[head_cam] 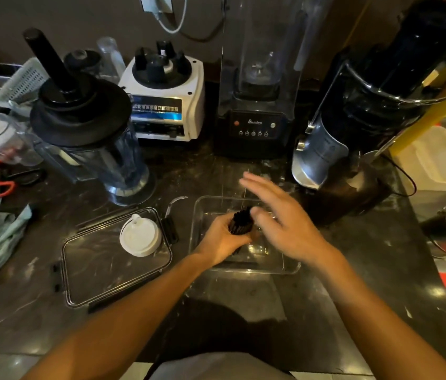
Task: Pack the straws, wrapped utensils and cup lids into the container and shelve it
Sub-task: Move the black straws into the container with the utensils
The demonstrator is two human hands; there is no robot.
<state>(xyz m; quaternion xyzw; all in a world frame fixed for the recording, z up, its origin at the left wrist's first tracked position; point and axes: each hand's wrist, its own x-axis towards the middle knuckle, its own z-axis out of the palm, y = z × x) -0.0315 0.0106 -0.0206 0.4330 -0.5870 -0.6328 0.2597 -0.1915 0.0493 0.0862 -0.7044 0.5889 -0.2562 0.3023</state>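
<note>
The job looks like it has only just begun. On the dark tabletop [339, 311] the clear container [287, 267] sits open in the middle, and I can see nothing lying in it yet. Its flat see-through lid [93, 270] rests apart from it, at about 9 o'clock from the container, and the white cup lids [140, 237] are stacked on top of that lid — not packed yet. I cannot spot any wrapped utensils. So the packing, closing and shelving are all left to do. The left hand [221, 242] is over the container with its fingers [241, 238] curled tight around the bundle of black straws [241, 220]; the straws poke out toward 12 o'clock. The right hand [284, 226] hovers just beside them at 3 o'clock — fingers straight and a bit spread, holding nothing.
</note>
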